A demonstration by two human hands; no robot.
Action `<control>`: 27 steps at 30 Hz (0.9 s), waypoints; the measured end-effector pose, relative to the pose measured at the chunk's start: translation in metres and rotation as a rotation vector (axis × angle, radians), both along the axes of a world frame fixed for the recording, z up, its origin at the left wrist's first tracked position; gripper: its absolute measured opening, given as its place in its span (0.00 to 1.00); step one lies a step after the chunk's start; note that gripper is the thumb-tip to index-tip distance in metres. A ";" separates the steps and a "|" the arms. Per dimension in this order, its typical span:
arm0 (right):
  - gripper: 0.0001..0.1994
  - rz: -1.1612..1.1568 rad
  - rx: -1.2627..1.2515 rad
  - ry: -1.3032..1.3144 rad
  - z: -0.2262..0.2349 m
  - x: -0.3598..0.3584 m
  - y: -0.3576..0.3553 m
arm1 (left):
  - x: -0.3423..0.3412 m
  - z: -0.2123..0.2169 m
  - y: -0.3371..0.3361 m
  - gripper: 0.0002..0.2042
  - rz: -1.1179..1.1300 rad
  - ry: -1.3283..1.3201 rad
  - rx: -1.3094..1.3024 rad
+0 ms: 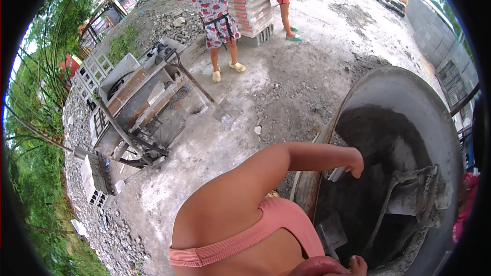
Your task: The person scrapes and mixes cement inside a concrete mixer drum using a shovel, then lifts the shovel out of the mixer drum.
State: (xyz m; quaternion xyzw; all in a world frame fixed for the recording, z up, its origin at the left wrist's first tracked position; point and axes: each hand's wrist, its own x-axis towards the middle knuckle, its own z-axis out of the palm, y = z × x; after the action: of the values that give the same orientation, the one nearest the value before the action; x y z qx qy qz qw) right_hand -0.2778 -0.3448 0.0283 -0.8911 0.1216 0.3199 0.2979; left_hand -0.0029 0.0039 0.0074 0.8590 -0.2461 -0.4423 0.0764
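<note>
A large round metal mixing drum (432, 107) stands open on the right, its inner wall coated with grey residue. My left hand (353, 163) reaches over its near-left rim with the fingers curled. A flat grey strip (336, 175) shows just under that hand; whether I grip it is unclear. My right hand (358, 265) shows only in part at the bottom edge, its fingers bent in by the drum's lower rim; what they hold is hidden. Inside the drum, a mixing paddle frame (409, 199) crusted with cement and a flat metal blade (332, 232) stand above the dark floor.
A rusty metal frame machine (148, 107) stands at left, near hollow concrete blocks (95, 184) and gravel (120, 243). A child (217, 15) with raised arms and another person (284, 0) stand by stacked bags (253, 2). A block wall (437, 36) runs along the far right.
</note>
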 end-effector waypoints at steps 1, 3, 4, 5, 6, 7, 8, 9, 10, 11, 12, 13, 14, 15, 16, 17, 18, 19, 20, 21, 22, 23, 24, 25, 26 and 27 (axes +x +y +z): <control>0.22 0.003 0.013 -0.015 -0.001 -0.001 -0.001 | 0.001 -0.001 -0.001 0.23 0.003 -0.003 0.005; 0.22 0.007 0.028 -0.028 0.000 -0.001 0.001 | 0.000 -0.001 -0.001 0.23 0.007 -0.006 0.011; 0.22 0.004 0.040 -0.040 0.005 0.000 0.005 | 0.000 -0.001 -0.001 0.23 0.008 -0.008 0.018; 0.22 0.000 0.051 -0.051 0.007 0.000 0.008 | 0.000 -0.001 0.000 0.23 0.009 -0.010 0.024; 0.22 -0.003 0.050 -0.051 0.007 -0.001 0.007 | -0.001 0.000 -0.001 0.23 0.006 -0.009 0.023; 0.23 -0.007 0.058 -0.046 0.005 -0.001 0.006 | -0.002 0.002 0.000 0.23 0.003 -0.014 0.011; 0.23 -0.012 0.066 -0.041 0.004 -0.002 0.005 | -0.002 0.004 0.000 0.22 0.000 -0.019 -0.001; 0.23 -0.012 0.066 -0.039 0.007 -0.002 0.006 | -0.003 0.005 0.001 0.22 0.000 -0.018 -0.002; 0.23 -0.011 0.068 -0.038 0.011 -0.001 0.010 | -0.004 0.007 0.002 0.22 -0.005 -0.021 0.000; 0.22 -0.010 0.069 -0.036 0.013 -0.001 0.011 | -0.004 0.007 0.002 0.22 -0.010 -0.024 0.003; 0.22 -0.010 0.068 -0.036 0.014 -0.001 0.011 | -0.004 0.007 0.002 0.22 -0.010 -0.024 0.001; 0.22 -0.012 0.077 -0.033 0.015 -0.002 0.011 | -0.004 0.007 0.002 0.22 -0.001 -0.021 -0.002; 0.23 -0.014 0.087 -0.030 0.015 -0.002 0.011 | -0.004 0.008 0.002 0.22 0.007 -0.019 -0.006; 0.23 -0.015 0.085 -0.030 0.015 -0.002 0.010 | -0.004 0.008 0.002 0.22 0.007 -0.019 -0.007; 0.23 -0.038 0.085 -0.027 0.014 -0.003 0.010 | -0.003 0.007 0.002 0.22 -0.002 -0.020 -0.009; 0.23 -0.062 0.084 -0.024 0.013 -0.004 0.010 | -0.003 0.006 0.002 0.22 -0.011 -0.020 -0.011; 0.23 -0.061 0.082 -0.025 0.013 -0.003 0.010 | -0.002 0.004 0.002 0.22 -0.010 -0.021 -0.012; 0.23 -0.049 0.077 -0.017 0.013 -0.002 0.009 | -0.001 0.002 0.001 0.22 -0.006 -0.023 -0.011; 0.24 -0.036 0.072 -0.010 0.014 -0.002 0.009 | 0.000 0.000 0.001 0.22 -0.001 -0.025 -0.010; 0.24 -0.037 0.071 -0.010 0.014 -0.002 0.009 | 0.000 0.000 0.001 0.22 -0.001 -0.025 -0.011; 0.24 -0.045 0.073 -0.016 0.014 -0.002 0.010 | -0.001 0.000 0.001 0.22 0.004 -0.023 -0.016; 0.24 -0.053 0.074 -0.021 0.014 -0.003 0.010 | -0.001 0.001 0.002 0.22 0.010 -0.021 -0.021; 0.24 -0.056 0.073 -0.023 0.014 -0.004 0.010 | -0.002 0.003 0.001 0.22 0.007 -0.022 -0.022; 0.24 -0.055 0.061 -0.036 0.013 -0.005 0.010 | -0.004 0.007 0.002 0.22 -0.004 -0.021 -0.022; 0.24 -0.055 0.049 -0.049 0.012 -0.006 0.009 | -0.005 0.009 0.001 0.22 -0.016 -0.020 -0.022; 0.24 -0.053 0.049 -0.050 0.013 -0.005 0.010 | -0.004 0.008 0.002 0.22 -0.014 -0.021 -0.023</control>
State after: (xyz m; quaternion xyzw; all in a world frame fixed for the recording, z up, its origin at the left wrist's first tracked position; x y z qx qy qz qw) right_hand -0.2830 -0.3351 0.0409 -0.8879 0.1298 0.2922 0.3308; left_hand -0.0073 0.0055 0.0158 0.8609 -0.2581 -0.4310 0.0805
